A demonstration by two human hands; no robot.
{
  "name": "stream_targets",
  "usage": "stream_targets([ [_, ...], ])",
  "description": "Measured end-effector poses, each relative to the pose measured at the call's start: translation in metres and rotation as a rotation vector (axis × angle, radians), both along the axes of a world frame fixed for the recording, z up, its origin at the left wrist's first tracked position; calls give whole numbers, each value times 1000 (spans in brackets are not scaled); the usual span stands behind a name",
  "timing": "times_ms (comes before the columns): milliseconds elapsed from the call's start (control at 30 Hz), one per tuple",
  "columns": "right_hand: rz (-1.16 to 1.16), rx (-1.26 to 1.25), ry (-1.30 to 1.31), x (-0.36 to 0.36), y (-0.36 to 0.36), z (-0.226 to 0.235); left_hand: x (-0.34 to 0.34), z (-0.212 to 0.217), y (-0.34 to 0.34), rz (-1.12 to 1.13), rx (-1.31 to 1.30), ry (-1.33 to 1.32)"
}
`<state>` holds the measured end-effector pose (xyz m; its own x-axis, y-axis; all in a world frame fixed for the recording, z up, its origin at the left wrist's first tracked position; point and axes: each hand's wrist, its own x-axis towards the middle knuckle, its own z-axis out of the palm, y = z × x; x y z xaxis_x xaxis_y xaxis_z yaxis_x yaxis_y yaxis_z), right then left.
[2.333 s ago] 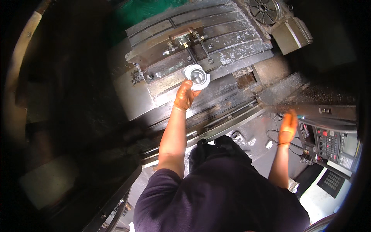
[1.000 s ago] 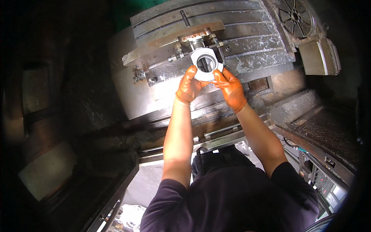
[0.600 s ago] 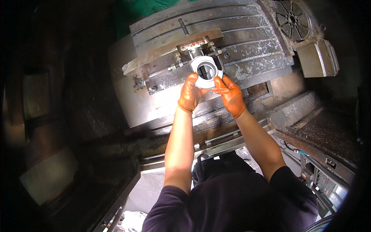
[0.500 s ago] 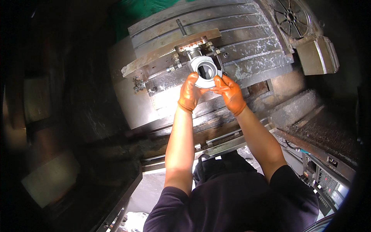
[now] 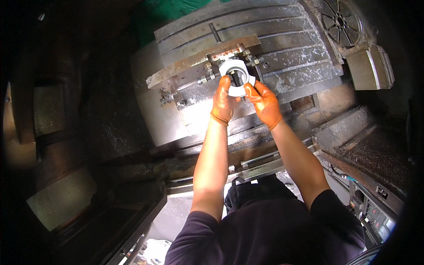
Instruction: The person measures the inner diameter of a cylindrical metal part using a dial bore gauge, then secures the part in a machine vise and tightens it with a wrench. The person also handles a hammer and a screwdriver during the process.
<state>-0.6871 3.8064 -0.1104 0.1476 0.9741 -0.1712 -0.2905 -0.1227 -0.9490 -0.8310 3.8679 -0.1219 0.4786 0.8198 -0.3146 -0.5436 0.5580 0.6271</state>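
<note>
Both my hands wear orange gloves. Between them is a light grey metal ring-shaped part [image 5: 230, 66] with a wide round bore. My left hand [image 5: 224, 102] grips its left lower side, thumb along the rim. On the right lower side, my right hand [image 5: 264, 104] pinches the edge between thumb and fingers. The ring is right at the clamping fixture [image 5: 201, 61], a long metal bar with bolts and nuts [image 5: 209, 70] on either side. A dark rod [image 5: 236, 79] shows through the bore. Whether the ring touches the fixture, I cannot tell.
A slotted machine table [image 5: 291, 57] lies under the fixture, scattered with chips. Farther right are a round spoked plate [image 5: 339, 21] and a boxy metal housing [image 5: 369, 68]. Green cloth [image 5: 163, 17] hangs at the back. A control panel [image 5: 377, 221] stands at the lower right.
The ring has tilted in my hands, so the dark rod now shows through its bore. Both hands still grip it. The whole view has shifted slightly.
</note>
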Motion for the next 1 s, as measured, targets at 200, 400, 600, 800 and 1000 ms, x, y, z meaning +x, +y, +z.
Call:
stream_targets([
  [200,-14,18,-28,3,2,-13,3,-6,-5,97,114,166],
  [400,-50,-35,-13,2,2,-20,-24,9,0,30,605,1037],
  [600,-88,-29,-232,2,7,-78,-6,104,25,-252,1512,1528],
  [800,-80,-95,-348,77,29,-63,10,121,52,-684,1440,1680],
  [1000,292,-310,-1441,145,94,-70,22,124,47,-744,1366,1766],
])
